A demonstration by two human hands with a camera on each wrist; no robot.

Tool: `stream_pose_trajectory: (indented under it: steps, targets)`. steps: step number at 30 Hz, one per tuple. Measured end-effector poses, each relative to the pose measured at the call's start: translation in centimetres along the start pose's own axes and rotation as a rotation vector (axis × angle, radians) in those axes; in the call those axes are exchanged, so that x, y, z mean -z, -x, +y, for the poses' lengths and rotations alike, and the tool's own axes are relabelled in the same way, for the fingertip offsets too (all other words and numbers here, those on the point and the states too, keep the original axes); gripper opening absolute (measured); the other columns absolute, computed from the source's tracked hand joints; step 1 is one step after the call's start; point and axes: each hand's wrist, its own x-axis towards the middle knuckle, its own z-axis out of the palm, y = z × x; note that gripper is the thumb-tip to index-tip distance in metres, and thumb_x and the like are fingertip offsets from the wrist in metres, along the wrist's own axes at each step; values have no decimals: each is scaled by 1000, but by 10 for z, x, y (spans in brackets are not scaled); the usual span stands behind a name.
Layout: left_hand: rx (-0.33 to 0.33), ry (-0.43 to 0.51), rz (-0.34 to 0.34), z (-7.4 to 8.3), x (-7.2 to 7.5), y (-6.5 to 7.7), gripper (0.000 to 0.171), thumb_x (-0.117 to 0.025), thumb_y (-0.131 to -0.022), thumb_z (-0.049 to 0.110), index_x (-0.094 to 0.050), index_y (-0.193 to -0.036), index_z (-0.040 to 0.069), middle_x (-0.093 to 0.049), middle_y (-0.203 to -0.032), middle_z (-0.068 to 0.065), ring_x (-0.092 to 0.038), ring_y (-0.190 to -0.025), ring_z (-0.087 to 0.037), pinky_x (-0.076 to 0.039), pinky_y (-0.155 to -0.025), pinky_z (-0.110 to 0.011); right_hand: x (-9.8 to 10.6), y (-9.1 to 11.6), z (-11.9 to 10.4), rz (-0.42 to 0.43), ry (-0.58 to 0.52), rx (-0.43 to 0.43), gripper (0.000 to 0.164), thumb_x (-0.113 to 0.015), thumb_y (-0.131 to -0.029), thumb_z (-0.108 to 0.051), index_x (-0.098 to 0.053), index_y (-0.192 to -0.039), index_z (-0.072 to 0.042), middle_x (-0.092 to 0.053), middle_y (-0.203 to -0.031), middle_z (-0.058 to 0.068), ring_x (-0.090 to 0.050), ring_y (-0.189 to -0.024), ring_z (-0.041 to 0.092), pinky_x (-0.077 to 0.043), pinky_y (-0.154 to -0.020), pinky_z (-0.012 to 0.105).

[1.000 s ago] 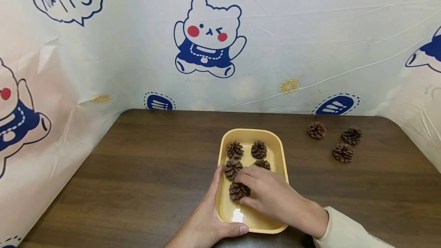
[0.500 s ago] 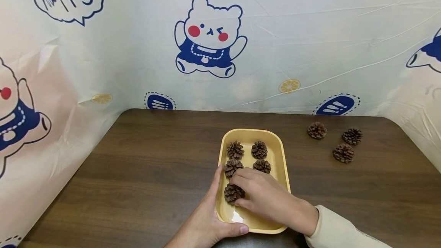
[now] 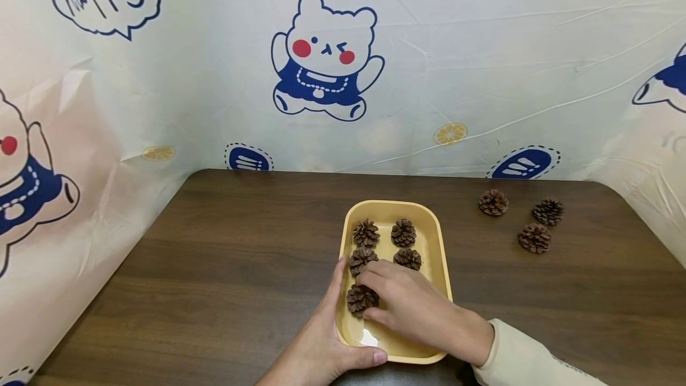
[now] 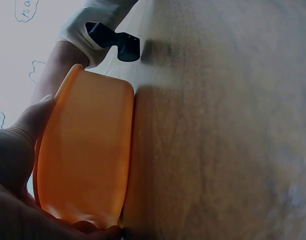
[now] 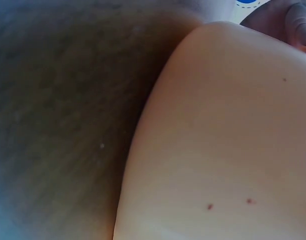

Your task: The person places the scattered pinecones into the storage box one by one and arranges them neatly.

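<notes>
In the head view, a yellow rectangular tray [image 3: 442, 252] lies on the table. My left hand [image 3: 324, 334] grips its near left corner, thumb over the near rim and fingers along the left side; the left wrist view shows the tray's outer wall [image 4: 88, 145] beside this hand [image 4: 15, 155]. Inside the tray, my right hand [image 3: 412, 302] holds a pine cone [image 3: 362, 300] low at the left, between curled fingers and thumb. Above it in the left row are two pine cones [image 3: 364, 261]; two others [image 3: 405, 243] stand along the right. Part of the tray floor is hidden by my right hand.
Three loose pine cones [image 3: 535, 237] lie on the dark wooden table [image 3: 241, 267] at the far right. A printed cloth [image 3: 418, 64] closes off the back and sides. A smooth pale surface close to the lens fills much of the right wrist view.
My right hand has shifted slightly left and down with the pine cone, bringing it nearer the tray's left wall. The left hand and tray have stayed put.
</notes>
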Motion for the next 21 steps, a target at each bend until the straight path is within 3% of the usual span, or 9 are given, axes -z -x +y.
stream_pose_trajectory:
  steps: [9,16,21]
  targets:
    - [9,0,5,0,0,0,141,-95,-76,23,10,-168,35,-13,-175,-19,-66,-112,-21,-50,-95,-18,2,2,4,22,-9,-7,38,-87,-84,-24,-73,-117,-11,-71,-119,0,-69,-111,18,-58,-97,37]
    - [11,-37,29,0,0,0,140,-97,-74,27,7,-168,36,-16,-175,-14,-51,-136,-26,-40,-104,-15,7,4,6,7,-13,-33,36,-86,-86,-20,-72,-119,-13,-71,-123,2,-69,-117,21,-56,-100,42]
    - [8,-46,33,0,0,0,140,-97,-74,28,6,-169,36,-17,-175,-14,-48,-140,-28,-39,-105,-15,8,5,6,-12,-40,-49,35,-84,-88,-19,-72,-121,-13,-71,-125,3,-68,-118,23,-56,-101,43]
